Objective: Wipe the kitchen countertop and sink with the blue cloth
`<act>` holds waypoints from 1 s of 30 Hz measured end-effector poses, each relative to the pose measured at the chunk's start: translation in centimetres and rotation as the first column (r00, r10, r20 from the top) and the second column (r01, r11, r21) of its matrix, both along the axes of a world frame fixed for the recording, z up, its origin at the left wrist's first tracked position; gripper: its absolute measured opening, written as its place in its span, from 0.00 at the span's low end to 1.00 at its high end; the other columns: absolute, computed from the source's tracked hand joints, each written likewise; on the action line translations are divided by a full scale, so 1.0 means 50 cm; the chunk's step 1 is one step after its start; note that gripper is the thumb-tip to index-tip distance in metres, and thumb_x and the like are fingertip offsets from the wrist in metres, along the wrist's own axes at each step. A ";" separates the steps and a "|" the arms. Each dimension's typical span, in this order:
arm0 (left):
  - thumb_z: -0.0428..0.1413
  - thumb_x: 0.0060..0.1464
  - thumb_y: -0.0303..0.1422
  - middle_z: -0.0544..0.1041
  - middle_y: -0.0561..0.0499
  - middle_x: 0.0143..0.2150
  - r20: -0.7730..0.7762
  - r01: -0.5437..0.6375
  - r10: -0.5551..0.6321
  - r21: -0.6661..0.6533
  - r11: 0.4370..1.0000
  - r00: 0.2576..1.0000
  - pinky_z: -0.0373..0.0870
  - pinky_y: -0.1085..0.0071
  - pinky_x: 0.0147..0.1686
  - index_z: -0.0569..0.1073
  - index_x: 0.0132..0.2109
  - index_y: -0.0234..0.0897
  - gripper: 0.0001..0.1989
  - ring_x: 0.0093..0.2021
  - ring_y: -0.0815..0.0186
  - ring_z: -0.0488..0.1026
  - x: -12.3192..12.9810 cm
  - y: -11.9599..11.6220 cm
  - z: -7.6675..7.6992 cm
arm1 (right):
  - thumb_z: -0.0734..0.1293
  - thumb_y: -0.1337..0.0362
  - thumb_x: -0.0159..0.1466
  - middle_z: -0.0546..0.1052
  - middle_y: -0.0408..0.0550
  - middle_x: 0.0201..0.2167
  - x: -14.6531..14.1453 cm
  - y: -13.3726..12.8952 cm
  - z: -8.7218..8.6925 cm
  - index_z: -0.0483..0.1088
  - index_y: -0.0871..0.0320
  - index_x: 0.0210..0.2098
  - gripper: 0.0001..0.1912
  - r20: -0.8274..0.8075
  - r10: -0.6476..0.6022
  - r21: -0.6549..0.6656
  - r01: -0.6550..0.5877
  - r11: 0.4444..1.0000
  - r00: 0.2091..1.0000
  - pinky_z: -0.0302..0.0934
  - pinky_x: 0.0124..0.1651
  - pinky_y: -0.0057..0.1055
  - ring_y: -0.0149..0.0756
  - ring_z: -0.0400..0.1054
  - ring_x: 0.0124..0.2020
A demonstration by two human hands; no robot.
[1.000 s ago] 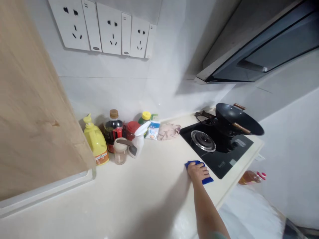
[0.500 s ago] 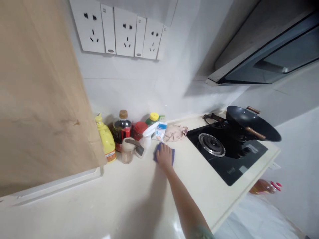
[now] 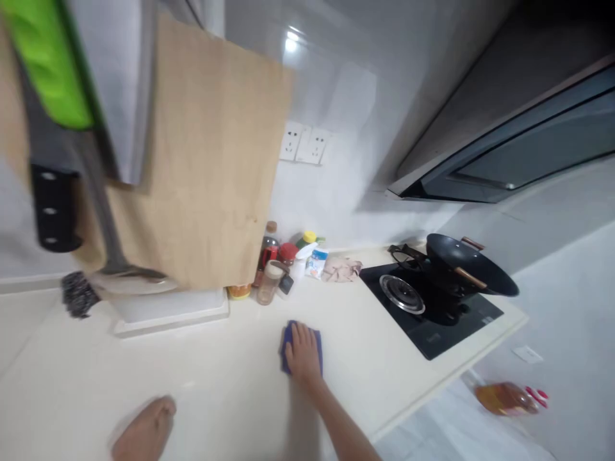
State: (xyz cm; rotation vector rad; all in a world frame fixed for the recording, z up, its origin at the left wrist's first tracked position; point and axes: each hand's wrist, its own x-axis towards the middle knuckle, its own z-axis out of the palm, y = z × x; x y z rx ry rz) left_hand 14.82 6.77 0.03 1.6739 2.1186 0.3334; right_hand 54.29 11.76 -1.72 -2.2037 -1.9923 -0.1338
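Note:
A dark blue cloth lies flat on the pale countertop. My right hand presses down on it, the palm and fingers resting over the cloth. At the lower left, my left hand rests on the counter with its fingers curled in. Nothing shows in it, though the underside of its fingers is hidden. Beyond the cloth stand a clear jar, a white spray bottle, a red-lidded jar and a dark sauce bottle.
A wooden board stands at the left, with a green-handled utensil and a black-handled knife before it. Right are a cooktop, a wok and a range hood. A crumpled cloth lies near the wall.
My right hand and the blue cloth have moved back toward me, away from the bottles. My left hand has come into view. The view has shifted left, showing the board and utensils.

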 end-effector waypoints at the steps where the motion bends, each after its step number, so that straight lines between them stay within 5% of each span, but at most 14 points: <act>1: 0.43 0.57 0.32 0.79 0.57 0.34 0.019 0.014 -0.014 0.003 1.000 1.000 0.64 0.75 0.31 0.77 0.34 0.46 0.17 0.32 0.67 0.75 0.003 -0.003 0.003 | 0.52 0.58 0.71 0.59 0.56 0.69 -0.028 -0.024 0.001 0.57 0.65 0.67 0.29 -0.003 0.000 -0.002 0.000 1.000 1.000 0.39 0.71 0.46 0.47 0.49 0.70; 7: 0.41 0.55 0.28 0.80 0.53 0.35 0.183 0.108 -0.150 0.223 0.969 0.972 0.68 0.69 0.42 0.76 0.33 0.43 0.19 0.39 0.64 0.75 -0.004 -0.034 0.003 | 0.54 0.55 0.70 0.57 0.56 0.69 -0.216 -0.159 0.001 0.57 0.65 0.67 0.31 -0.039 0.069 -0.023 -0.070 0.997 0.997 0.39 0.72 0.47 0.49 0.48 0.70; 13: 0.41 0.56 0.31 0.80 0.52 0.33 0.401 0.122 -0.222 0.259 0.958 0.889 0.71 0.67 0.43 0.75 0.30 0.43 0.17 0.37 0.63 0.76 -0.040 -0.104 0.010 | 0.55 0.52 0.70 0.54 0.56 0.70 -0.425 -0.242 0.006 0.54 0.62 0.69 0.33 -0.161 0.279 -0.031 -0.287 0.957 0.947 0.40 0.72 0.52 0.52 0.46 0.71; 19: 0.42 0.58 0.36 0.80 0.51 0.33 0.451 0.014 -0.154 0.299 0.954 0.879 0.73 0.67 0.41 0.76 0.31 0.42 0.18 0.36 0.63 0.77 -0.126 -0.172 0.035 | 0.62 0.55 0.66 0.49 0.59 0.71 -0.660 -0.249 0.022 0.51 0.66 0.70 0.38 -0.292 0.596 -0.145 -0.650 0.746 0.748 0.37 0.72 0.59 0.56 0.37 0.73; 23: 0.44 0.56 0.34 0.78 0.53 0.29 0.455 -0.140 -0.051 0.376 0.916 0.889 0.74 0.69 0.38 0.77 0.30 0.43 0.17 0.32 0.64 0.76 -0.194 -0.196 0.039 | 0.65 0.57 0.62 0.48 0.64 0.71 -0.795 -0.228 0.029 0.46 0.69 0.70 0.44 -0.284 0.728 -0.161 -0.779 0.606 0.624 0.37 0.72 0.58 0.57 0.38 0.72; 30: 0.42 0.59 0.34 0.80 0.45 0.41 0.413 -0.386 0.186 0.478 0.789 0.891 0.77 0.64 0.44 0.74 0.44 0.35 0.17 0.41 0.61 0.78 -0.278 -0.165 0.003 | 0.63 0.61 0.64 0.51 0.63 0.71 -0.894 -0.144 0.052 0.49 0.69 0.69 0.38 -0.314 0.836 -0.077 -0.890 0.450 0.450 0.37 0.72 0.53 0.51 0.38 0.73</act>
